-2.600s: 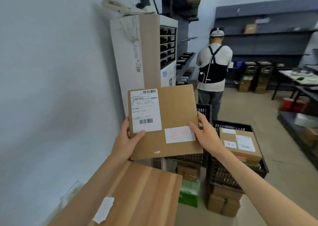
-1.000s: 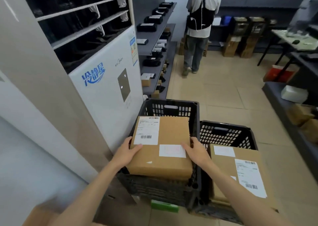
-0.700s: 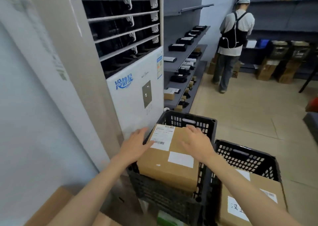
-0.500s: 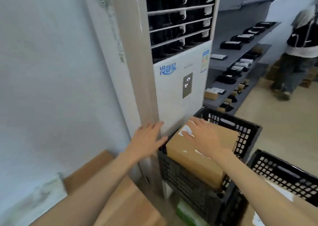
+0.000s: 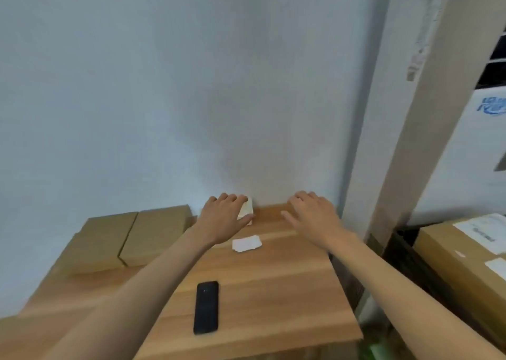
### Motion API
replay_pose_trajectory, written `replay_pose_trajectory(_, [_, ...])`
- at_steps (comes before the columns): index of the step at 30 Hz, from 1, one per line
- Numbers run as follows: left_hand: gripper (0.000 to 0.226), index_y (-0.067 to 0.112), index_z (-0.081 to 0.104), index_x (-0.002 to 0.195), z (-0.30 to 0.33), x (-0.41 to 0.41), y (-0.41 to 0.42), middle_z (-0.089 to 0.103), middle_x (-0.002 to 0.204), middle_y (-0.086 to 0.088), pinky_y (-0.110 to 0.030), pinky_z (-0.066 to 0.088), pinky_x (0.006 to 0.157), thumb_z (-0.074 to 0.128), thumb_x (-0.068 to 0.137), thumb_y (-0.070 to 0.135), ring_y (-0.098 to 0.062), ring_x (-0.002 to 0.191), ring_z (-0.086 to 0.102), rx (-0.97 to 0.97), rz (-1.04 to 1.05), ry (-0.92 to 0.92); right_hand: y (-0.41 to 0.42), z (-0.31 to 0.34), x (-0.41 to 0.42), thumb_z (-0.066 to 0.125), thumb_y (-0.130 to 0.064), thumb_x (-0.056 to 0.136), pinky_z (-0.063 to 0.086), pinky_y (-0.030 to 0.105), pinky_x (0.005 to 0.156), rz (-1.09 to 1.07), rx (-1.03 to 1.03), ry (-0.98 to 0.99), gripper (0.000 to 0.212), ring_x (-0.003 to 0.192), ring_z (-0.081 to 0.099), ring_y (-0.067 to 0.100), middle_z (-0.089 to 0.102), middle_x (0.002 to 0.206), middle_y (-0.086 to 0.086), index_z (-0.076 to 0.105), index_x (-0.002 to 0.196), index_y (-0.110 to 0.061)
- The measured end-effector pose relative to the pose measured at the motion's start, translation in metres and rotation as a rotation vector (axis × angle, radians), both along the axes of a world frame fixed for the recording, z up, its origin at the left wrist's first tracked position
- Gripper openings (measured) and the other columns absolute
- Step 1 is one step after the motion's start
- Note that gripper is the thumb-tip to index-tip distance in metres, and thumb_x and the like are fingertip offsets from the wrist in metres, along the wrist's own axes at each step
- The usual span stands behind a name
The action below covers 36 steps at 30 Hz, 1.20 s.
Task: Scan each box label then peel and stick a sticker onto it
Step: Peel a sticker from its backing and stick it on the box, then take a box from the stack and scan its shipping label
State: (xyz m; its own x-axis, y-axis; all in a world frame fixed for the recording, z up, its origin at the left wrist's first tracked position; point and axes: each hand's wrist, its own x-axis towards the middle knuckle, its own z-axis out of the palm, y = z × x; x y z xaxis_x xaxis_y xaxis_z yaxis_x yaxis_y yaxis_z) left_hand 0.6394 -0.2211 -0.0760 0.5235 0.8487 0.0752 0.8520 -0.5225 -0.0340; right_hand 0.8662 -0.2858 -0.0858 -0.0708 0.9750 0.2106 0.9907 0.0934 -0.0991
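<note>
left hand (image 5: 223,217) around a pale sticker stack (image 5: 245,211) (against the wall), right hand (image 5: 312,213) loose, empty

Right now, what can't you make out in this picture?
- Pale stack by the wall: left hand covers most of it; head view, blurred.
- Box label, far right: print too blurred to read.
- Black handset: screen dark.
- Right hand: contact with the wooden table unclear.

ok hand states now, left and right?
Left hand: fingers curled round a small pale sticker stack by the wall.
Right hand: open, fingers relaxed, holding nothing.
</note>
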Motion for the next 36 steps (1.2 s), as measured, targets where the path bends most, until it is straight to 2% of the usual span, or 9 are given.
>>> replay_pose_trajectory(8, [0.057,0.024,0.039,0.151,0.005,-0.246,-0.021,0.051,0.150,-0.003,-0.044,0.039,0.113,0.040,0.103,0.056,-0.025,0.137,0.047,-0.032,0.231,-0.049,0.043,-0.002,-0.231,0.038,-0.047,0.104,0.044,0.038,0.093,0.240,-0.006,-0.011,0.045,0.121,0.052,0.024,0.054,0.137,0.003,0.052,0.136,-0.019])
replay_pose_trajectory(16, [0.060,0.023,0.038,0.150,-0.001,-0.466,-0.033,0.056,0.145,-0.001,-0.041,0.041,0.103,0.039,0.102,0.059,-0.025,0.131,0.051,-0.043,0.416,0.010,0.059,-0.018,-0.453,0.036,-0.051,0.103,0.049,0.042,0.095,0.361,-0.105,0.007,0.050,0.126,0.051,0.026,0.053,0.140,0.007,0.052,0.135,-0.015])
replay_pose_trajectory(23, [0.060,0.024,0.036,0.150,-0.027,-0.557,-0.007,0.061,0.134,-0.002,-0.040,0.044,0.099,0.039,0.102,0.060,-0.023,0.124,0.054,-0.108,0.454,-0.020,0.088,-0.028,-0.547,0.036,-0.050,0.104,0.049,0.041,0.089,0.368,-0.151,-0.037,0.047,0.121,0.053,0.027,0.055,0.134,0.008,0.055,0.130,-0.015])
replay_pose_trajectory(29, [0.062,0.024,0.035,0.153,-0.056,-0.601,0.045,0.058,0.138,-0.002,-0.041,0.043,0.103,0.039,0.102,0.059,-0.023,0.127,0.052,-0.166,0.452,-0.031,0.142,-0.047,-0.595,0.036,-0.051,0.104,0.050,0.042,0.090,0.353,-0.194,-0.054,0.048,0.121,0.053,0.027,0.054,0.135,0.008,0.054,0.131,-0.016])
replay_pose_trajectory(36, [0.059,0.023,0.039,0.150,-0.092,-0.652,0.130,0.058,0.139,-0.001,-0.040,0.043,0.100,0.040,0.102,0.057,-0.023,0.125,0.053,-0.239,0.437,-0.011,0.224,-0.088,-0.643,0.038,-0.048,0.104,0.047,0.040,0.091,0.282,-0.279,-0.016,0.045,0.123,0.050,0.028,0.054,0.136,0.008,0.053,0.131,-0.015])
